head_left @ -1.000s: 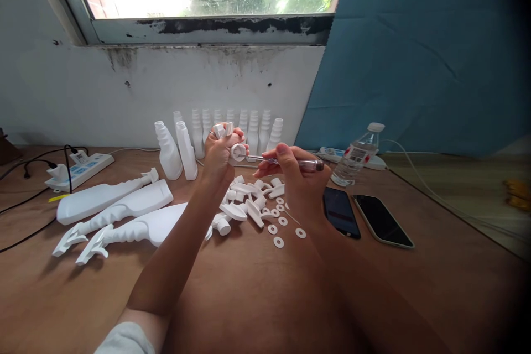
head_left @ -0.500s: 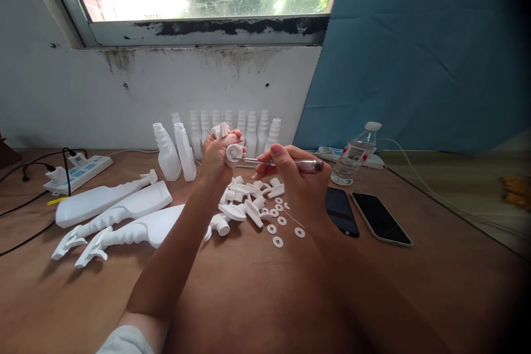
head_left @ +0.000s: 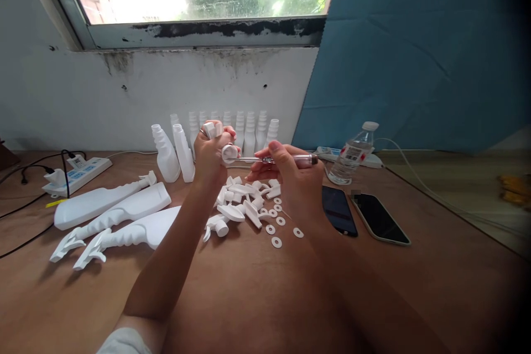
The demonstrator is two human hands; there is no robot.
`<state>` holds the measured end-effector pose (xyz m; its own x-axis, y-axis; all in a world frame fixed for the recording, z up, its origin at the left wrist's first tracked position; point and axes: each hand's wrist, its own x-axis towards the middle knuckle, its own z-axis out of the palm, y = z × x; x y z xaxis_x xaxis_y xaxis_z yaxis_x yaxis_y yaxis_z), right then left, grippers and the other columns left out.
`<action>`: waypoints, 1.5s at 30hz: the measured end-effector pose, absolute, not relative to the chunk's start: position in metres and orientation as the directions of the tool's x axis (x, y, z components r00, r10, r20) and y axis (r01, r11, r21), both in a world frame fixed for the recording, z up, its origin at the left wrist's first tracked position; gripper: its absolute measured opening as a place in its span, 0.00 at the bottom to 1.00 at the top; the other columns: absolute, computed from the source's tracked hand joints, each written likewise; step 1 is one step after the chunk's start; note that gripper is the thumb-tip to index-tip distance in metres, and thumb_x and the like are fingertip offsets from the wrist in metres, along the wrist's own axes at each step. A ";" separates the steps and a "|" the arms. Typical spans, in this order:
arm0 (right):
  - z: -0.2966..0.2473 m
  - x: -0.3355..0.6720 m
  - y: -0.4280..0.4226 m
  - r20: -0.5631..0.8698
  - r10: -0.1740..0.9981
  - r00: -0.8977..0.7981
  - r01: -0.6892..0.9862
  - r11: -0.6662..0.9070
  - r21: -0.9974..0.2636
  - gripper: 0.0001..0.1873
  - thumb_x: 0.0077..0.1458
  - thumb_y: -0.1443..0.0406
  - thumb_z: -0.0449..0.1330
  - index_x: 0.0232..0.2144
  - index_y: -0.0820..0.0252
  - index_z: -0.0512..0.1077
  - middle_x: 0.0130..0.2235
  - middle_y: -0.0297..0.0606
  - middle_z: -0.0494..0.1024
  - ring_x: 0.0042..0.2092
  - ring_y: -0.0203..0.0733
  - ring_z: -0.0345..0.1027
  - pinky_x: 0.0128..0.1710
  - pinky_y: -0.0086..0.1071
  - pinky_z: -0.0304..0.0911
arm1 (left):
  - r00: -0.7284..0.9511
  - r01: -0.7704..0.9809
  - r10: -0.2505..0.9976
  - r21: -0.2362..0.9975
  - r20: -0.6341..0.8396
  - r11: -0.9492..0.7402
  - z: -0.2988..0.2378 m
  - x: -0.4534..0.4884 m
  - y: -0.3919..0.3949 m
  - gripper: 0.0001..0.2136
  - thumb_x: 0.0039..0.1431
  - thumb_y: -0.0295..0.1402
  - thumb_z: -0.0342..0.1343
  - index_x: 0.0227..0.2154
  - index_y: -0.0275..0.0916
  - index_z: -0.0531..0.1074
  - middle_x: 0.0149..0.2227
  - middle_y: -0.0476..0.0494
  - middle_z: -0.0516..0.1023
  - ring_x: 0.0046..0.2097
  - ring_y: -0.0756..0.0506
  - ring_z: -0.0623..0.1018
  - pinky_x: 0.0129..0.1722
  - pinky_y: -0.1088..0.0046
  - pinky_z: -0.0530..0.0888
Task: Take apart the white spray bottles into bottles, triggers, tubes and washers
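Observation:
My left hand (head_left: 211, 156) is wrapped round a white spray trigger head (head_left: 229, 153), with its round cap opening turned towards me. In my right hand (head_left: 296, 174) is a screwdriver (head_left: 305, 161) with a clear handle and dark end, held level. Its metal shaft points left and its tip reaches the cap opening; whether it touches inside I cannot tell. Below the hands lies a pile of loose white spray trigger heads (head_left: 232, 211). Several flat white ring washers (head_left: 276, 242) are scattered just right of the pile.
Several white bottles (head_left: 249, 135) stand along the wall. Three bottles with trigger heads (head_left: 124, 202) lie at left, near a power strip (head_left: 83, 172) and black cables. At right are two phones (head_left: 379, 218), a clear water bottle (head_left: 352, 155) and another power strip (head_left: 371, 161).
My left hand and the trigger head have shifted slightly left, and the trigger head has turned a little. My right hand with the screwdriver has also moved slightly left.

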<state>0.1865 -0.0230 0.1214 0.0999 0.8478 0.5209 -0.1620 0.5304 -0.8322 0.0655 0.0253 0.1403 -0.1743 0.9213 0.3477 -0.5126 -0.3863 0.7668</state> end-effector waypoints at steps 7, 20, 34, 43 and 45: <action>0.124 0.189 -0.031 0.627 0.764 0.151 -0.042 0.639 -0.768 0.17 0.59 0.55 0.58 0.26 0.60 0.76 0.22 0.33 0.75 0.23 0.35 0.72 0.22 0.29 0.71 | -0.106 -0.571 0.947 0.761 0.303 -0.307 0.141 0.067 0.024 0.13 0.38 0.22 0.58 0.26 0.39 0.60 0.24 0.56 0.69 0.18 0.58 0.66 0.17 0.83 0.64; 0.125 0.196 -0.038 0.767 0.636 -0.085 0.277 0.755 -0.595 0.16 0.56 0.59 0.63 0.21 0.60 0.68 0.21 0.32 0.75 0.21 0.31 0.66 0.19 0.26 0.59 | -0.096 -0.450 0.902 0.790 0.421 -0.417 0.138 0.065 0.024 0.11 0.40 0.22 0.58 0.26 0.39 0.62 0.24 0.54 0.72 0.19 0.56 0.67 0.18 0.82 0.65; 0.102 0.179 -0.033 0.817 0.565 -0.112 0.227 0.815 -0.533 0.19 0.62 0.59 0.54 0.21 0.57 0.56 0.24 0.33 0.77 0.24 0.33 0.70 0.24 0.27 0.63 | 0.057 -0.694 0.971 0.708 0.234 -0.130 0.137 0.069 0.021 0.14 0.35 0.22 0.56 0.24 0.39 0.57 0.22 0.56 0.66 0.16 0.58 0.63 0.12 0.83 0.57; 0.091 0.167 -0.034 0.887 0.458 -0.051 0.334 0.845 -0.417 0.16 0.63 0.64 0.54 0.23 0.58 0.59 0.22 0.31 0.72 0.23 0.30 0.65 0.24 0.25 0.61 | -0.204 -0.681 0.959 0.676 0.196 -0.283 0.130 0.078 0.021 0.13 0.38 0.25 0.58 0.25 0.38 0.59 0.25 0.55 0.67 0.20 0.58 0.66 0.18 0.82 0.63; 0.093 0.166 -0.036 0.829 0.559 0.007 0.245 0.803 -0.543 0.17 0.63 0.63 0.54 0.23 0.57 0.56 0.22 0.30 0.71 0.22 0.30 0.64 0.22 0.25 0.59 | -0.258 -0.673 0.944 0.662 0.207 -0.329 0.129 0.079 0.023 0.12 0.38 0.25 0.58 0.26 0.39 0.60 0.26 0.55 0.68 0.21 0.57 0.66 0.19 0.81 0.64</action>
<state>0.1655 -0.0359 0.0933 0.0075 0.5588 0.8292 0.2445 0.8031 -0.5434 0.0793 0.0226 0.1287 -0.2576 0.9438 0.2069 -0.6732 -0.3289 0.6623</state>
